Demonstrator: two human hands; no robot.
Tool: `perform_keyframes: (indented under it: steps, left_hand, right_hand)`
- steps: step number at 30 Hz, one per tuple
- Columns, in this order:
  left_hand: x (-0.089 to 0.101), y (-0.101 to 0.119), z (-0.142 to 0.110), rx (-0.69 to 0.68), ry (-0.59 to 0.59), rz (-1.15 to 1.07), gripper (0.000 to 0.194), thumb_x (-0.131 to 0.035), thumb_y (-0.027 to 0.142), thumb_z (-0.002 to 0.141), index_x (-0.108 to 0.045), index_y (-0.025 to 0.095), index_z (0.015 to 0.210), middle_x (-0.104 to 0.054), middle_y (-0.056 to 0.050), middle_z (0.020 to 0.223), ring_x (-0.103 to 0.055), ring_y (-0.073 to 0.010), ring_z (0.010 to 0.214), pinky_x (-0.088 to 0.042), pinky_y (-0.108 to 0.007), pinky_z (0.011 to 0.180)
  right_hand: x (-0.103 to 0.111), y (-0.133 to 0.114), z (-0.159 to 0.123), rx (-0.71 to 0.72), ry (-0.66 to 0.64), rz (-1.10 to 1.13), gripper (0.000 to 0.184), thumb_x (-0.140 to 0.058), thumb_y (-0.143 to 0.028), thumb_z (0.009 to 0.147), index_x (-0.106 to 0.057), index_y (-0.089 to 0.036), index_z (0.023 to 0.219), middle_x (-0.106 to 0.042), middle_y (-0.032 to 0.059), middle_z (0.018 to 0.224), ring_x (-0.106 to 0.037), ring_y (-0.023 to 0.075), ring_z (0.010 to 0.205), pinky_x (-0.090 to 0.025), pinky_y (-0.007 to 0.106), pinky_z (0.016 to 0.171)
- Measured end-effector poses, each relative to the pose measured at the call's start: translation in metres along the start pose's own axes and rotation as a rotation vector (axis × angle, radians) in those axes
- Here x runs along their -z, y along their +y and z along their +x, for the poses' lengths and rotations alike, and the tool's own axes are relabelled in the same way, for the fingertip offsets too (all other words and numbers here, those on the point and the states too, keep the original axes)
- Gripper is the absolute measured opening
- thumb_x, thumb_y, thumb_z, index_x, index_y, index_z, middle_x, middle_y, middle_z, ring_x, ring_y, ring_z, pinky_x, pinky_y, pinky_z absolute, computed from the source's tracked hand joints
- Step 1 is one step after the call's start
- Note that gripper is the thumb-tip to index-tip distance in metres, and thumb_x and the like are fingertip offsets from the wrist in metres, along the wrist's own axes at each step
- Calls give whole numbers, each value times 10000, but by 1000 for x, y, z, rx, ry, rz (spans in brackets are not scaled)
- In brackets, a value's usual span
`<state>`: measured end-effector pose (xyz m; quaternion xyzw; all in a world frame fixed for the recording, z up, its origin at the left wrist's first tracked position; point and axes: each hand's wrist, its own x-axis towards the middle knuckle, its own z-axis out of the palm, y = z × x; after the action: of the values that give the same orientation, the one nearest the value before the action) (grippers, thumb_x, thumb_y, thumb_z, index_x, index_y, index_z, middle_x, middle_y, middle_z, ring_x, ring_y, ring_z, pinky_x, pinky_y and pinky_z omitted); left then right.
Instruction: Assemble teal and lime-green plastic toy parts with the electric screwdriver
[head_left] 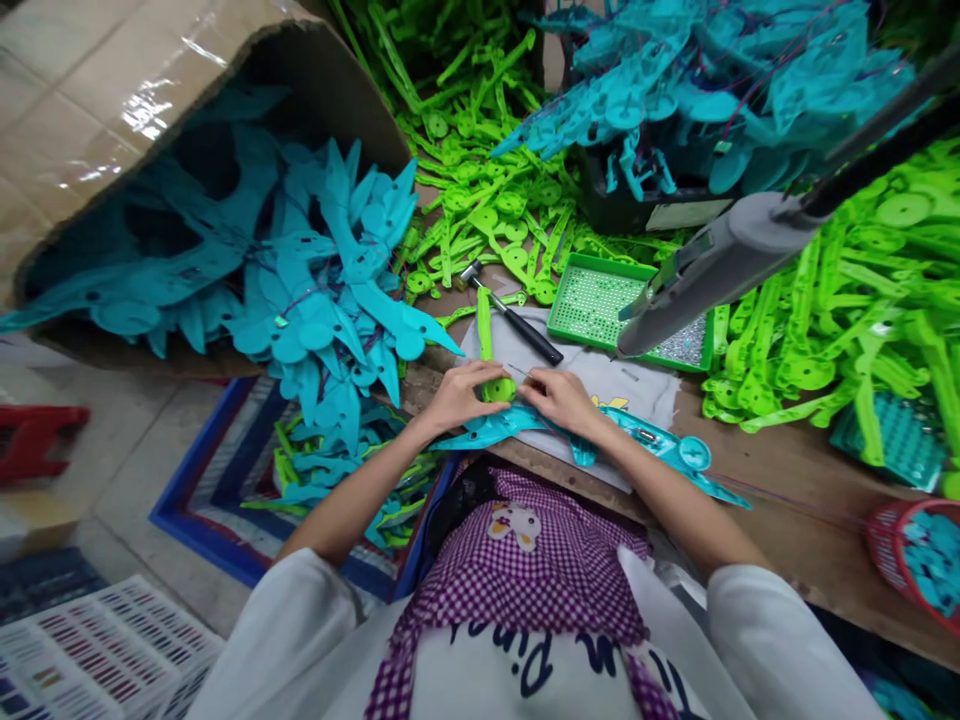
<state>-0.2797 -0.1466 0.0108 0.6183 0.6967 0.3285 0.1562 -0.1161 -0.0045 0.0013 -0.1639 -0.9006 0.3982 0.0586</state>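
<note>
My left hand grips a bright green plastic leg-like part by its round end, thumb and fingers on either side of the disc. Close by on the right, my right hand has its fingertips pinched together, and a thin pale sliver shows at them, too small to name. Under both hands lies a long turquoise plastic shell, its open inner side with small fittings facing up. A grey cloth is spread beneath. Just beyond my hands rests a hammer with a black handle.
A green tray of small metal pieces sits behind the cloth, under a hanging grey electric screwdriver. Turquoise parts spill from a cardboard box at left. Green parts heap at right, near a red basket. A blue crate stands below.
</note>
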Motion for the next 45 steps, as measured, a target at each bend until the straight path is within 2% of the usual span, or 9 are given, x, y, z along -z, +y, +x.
perform_keyframes:
  steps: [4, 11, 16, 23, 28, 33, 36, 41, 45]
  left_hand:
    - [-1, -2, -2, 3, 35, 3, 410, -736, 388, 729, -684, 164, 1069, -684, -103, 1094, -651, -221, 1014, -525, -343, 898]
    - [-3, -1, -2, 33, 24, 9, 396, -730, 347, 727, -681, 167, 1076, -685, -98, 1105, -643, -218, 1043, -508, -351, 940]
    - [-2, -5, -4, -13, 67, -21, 406, -752, 371, 701, -689, 143, 1031, -696, -121, 1073, -661, -224, 1002, -530, -350, 902]
    - [-2, -2, -4, 0, 52, -3, 400, -743, 379, 723, -685, 150, 1045, -694, -112, 1064, -650, -215, 1018, -518, -349, 913]
    - [3, -8, -4, -45, 49, -31, 451, -788, 409, 674, -687, 156, 1034, -705, -106, 1016, -661, -213, 971, -530, -336, 870]
    - [7, -10, -4, -50, 28, -18, 441, -776, 413, 684, -680, 160, 1033, -697, -96, 1000, -659, -201, 927, -534, -321, 833]
    - [8, -4, -1, -35, -19, 38, 420, -748, 399, 715, -656, 163, 1050, -680, -88, 1004, -647, -201, 932, -525, -322, 838]
    - [11, 5, 5, -44, -169, 98, 354, -695, 295, 767, -606, 179, 1089, -633, -82, 1080, -617, -206, 1006, -511, -316, 865]
    - [12, 5, 6, -54, -145, 61, 360, -705, 301, 763, -615, 176, 1088, -639, -80, 1060, -622, -202, 990, -512, -312, 863]
  right_hand:
    - [-4, -4, -2, 17, 41, -108, 145, -486, -265, 892, -599, -205, 825, -665, 1, 812, -542, 131, 695, -285, 251, 622]
    - [-7, -8, -5, 188, 71, -372, 349, -300, -309, 982, -608, -175, 890, -650, 79, 875, -551, 159, 793, -269, 288, 627]
    - [-8, -8, -4, 48, 61, -254, 282, -356, -361, 970, -591, -207, 959, -652, 36, 935, -560, 142, 749, -260, 268, 595]
    - [-3, -4, -3, 88, -13, -23, 199, -457, -350, 940, -565, -204, 1024, -646, 28, 992, -569, 135, 803, -318, 239, 664]
    - [-5, -6, -1, 72, 4, 29, 185, -481, -339, 924, -582, -195, 866, -642, 9, 820, -535, 126, 707, -295, 236, 631]
    - [-9, -9, -1, 43, 6, 119, 159, -488, -314, 907, -592, -204, 859, -624, -21, 741, -514, 115, 647, -305, 225, 616]
    - [-9, -9, -3, 72, 29, 81, 184, -463, -322, 921, -598, -201, 887, -648, 5, 828, -546, 126, 706, -340, 232, 642]
    - [-10, -6, -7, 185, 65, 10, 209, -422, -289, 941, -612, -207, 969, -567, 61, 1308, -598, 150, 974, -408, 254, 779]
    - [-12, -4, -5, 146, 49, 26, 211, -429, -279, 940, -619, -206, 998, -656, 43, 1179, -619, 149, 907, -405, 251, 764]
